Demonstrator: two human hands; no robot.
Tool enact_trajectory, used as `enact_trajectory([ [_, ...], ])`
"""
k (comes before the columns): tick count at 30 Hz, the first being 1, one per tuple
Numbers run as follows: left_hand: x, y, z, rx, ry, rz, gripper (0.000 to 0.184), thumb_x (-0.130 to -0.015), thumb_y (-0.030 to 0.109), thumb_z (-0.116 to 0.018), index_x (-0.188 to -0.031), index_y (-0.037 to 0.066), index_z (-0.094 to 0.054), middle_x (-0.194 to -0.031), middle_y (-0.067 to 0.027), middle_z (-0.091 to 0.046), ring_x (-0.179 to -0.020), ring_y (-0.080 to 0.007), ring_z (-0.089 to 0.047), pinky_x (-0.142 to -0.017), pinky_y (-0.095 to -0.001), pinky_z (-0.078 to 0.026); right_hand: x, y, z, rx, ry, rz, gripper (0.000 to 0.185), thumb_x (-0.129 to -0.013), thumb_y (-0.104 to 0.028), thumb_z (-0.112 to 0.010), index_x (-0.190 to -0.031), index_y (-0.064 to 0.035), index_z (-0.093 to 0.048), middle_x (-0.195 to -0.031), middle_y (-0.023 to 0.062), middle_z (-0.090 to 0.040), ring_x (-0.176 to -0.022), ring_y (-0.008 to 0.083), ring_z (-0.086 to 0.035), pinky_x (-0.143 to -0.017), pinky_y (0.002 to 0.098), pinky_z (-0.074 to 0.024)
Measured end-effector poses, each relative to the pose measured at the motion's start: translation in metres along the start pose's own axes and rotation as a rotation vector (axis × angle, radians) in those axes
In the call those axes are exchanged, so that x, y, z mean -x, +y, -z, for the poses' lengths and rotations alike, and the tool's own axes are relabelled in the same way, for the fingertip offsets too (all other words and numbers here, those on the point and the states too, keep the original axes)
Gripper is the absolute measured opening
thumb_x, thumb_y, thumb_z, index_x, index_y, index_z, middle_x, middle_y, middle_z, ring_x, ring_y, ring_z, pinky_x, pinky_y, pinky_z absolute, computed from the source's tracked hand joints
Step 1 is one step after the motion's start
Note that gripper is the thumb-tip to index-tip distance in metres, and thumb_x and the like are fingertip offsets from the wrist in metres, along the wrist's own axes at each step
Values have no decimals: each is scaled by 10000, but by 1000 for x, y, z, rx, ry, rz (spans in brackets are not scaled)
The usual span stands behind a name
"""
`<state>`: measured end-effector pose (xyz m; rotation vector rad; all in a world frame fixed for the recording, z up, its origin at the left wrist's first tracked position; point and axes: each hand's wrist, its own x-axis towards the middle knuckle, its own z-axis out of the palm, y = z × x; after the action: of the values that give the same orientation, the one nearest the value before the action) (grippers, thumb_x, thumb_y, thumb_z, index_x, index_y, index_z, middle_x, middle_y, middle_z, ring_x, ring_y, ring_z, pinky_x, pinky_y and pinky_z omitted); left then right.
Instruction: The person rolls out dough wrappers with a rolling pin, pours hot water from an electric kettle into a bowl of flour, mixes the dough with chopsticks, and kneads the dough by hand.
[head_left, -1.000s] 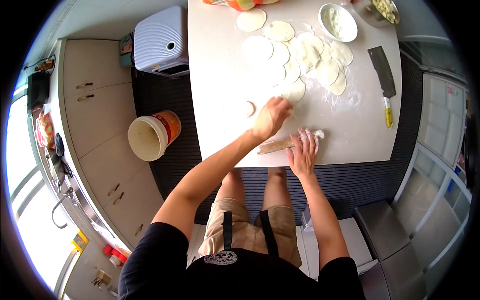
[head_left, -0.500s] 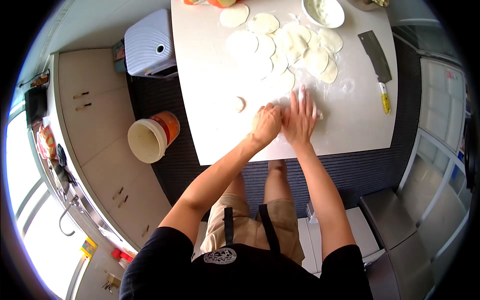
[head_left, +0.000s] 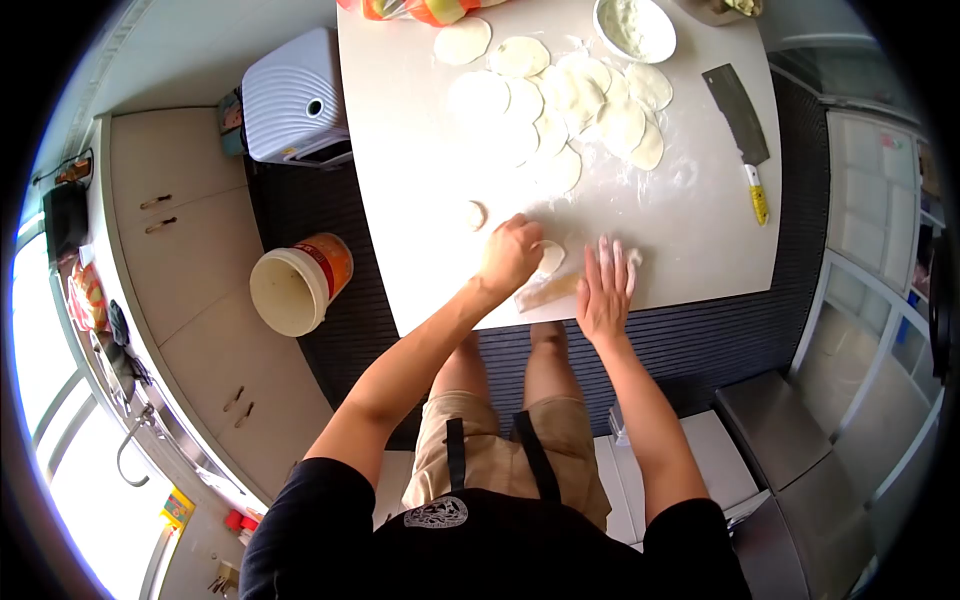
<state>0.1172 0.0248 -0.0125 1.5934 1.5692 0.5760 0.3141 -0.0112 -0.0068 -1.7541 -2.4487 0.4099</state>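
A small round dough piece [head_left: 549, 257] lies on the white table, its left edge pinched in the curled fingers of my left hand [head_left: 512, 252]. Just in front of it is a wooden rolling pin [head_left: 546, 293]. My right hand [head_left: 606, 290] rests flat over the pin's right part, fingers stretched out and floury. To the left of my left hand sits a small dough lump [head_left: 473, 215]. Farther back, several thin dough rounds [head_left: 573, 105] overlap on the floured tabletop.
At the table's right lies a cleaver [head_left: 740, 120] with a yellow handle. A white bowl [head_left: 634, 30], a metal bowl [head_left: 712, 8] and an orange-and-white bag [head_left: 425, 8] stand at the back. A bucket [head_left: 298, 284] is on the floor at left.
Both hands were close together over the pin; now my left hand has moved left, uncovering the small dough piece and part of the pin. The view has shifted slightly.
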Motion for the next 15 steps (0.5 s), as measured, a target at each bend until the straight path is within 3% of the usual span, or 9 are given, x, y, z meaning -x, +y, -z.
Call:
enact_trajectory([
  [3, -2, -9, -2, -9, -155, 148, 163, -785, 164, -646, -858, 21, -670, -856, -151, -628, -730, -353, -617, -704, -423, -510, -24, -3, -10, 46, 6, 0, 517, -927, -251, -392, -1409, -64, -412, -1476, 148, -370, -1378, 334, -305, -1110, 510, -184],
  [5, -5, 0, -5, -210, -110, 86, 153, -795, 150, -651, -867, 17, -667, -845, -149, -621, -735, -346, -624, -694, -425, -507, -81, -22, -2, 34, 82, 10, 541, -921, -267, -408, -1420, -58, -395, -1481, 136, -369, -1384, 332, -300, -1110, 496, -200],
  [7, -12, 1, -2, -326, -53, -31, 146, -799, 143, -654, -871, 16, -666, -834, -148, -619, -738, -339, -628, -688, -421, -508, -75, -26, -4, 16, 98, 0, 548, -915, -266, -413, -1418, -49, -392, -1479, 133, -374, -1383, 333, -303, -1107, 487, -213],
  [8, -11, 2, 1, -231, -59, -80, 143, -803, 144, -660, -872, 19, -667, -838, -154, -618, -745, -327, -629, -694, -402, -508, -75, -23, -5, 15, 120, -7, 552, -912, -266, -416, -1417, -44, -391, -1479, 131, -376, -1383, 333, -305, -1106, 483, -220],
  [11, -8, -5, 10, 85, -66, 60, 139, -790, 139, -676, -873, 28, -671, -817, -151, -619, -749, -332, -626, -706, -396, -509, 9, 3, -3, 46, 0, 43, 531, -901, -224, -432, -1403, -51, -418, -1488, 124, -363, -1394, 324, -286, -1104, 494, -208],
  [12, -10, -10, 10, 104, -76, 110, 143, -804, 144, -651, -866, 16, -663, -810, -162, -631, -763, -328, -635, -718, -403, -512, 0, 3, -3, 57, 2, 28, 529, -899, -221, -434, -1401, -52, -422, -1489, 125, -360, -1396, 322, -283, -1104, 496, -205],
  [15, -7, 6, 13, -229, -206, 40, 160, -822, 152, -622, -858, 0, -655, -808, -178, -638, -773, -333, -638, -724, -412, -513, -59, -16, -6, 37, 29, 21, 530, -893, -220, -436, -1395, -49, -429, -1487, 139, -358, -1398, 324, -277, -1106, 497, -200],
])
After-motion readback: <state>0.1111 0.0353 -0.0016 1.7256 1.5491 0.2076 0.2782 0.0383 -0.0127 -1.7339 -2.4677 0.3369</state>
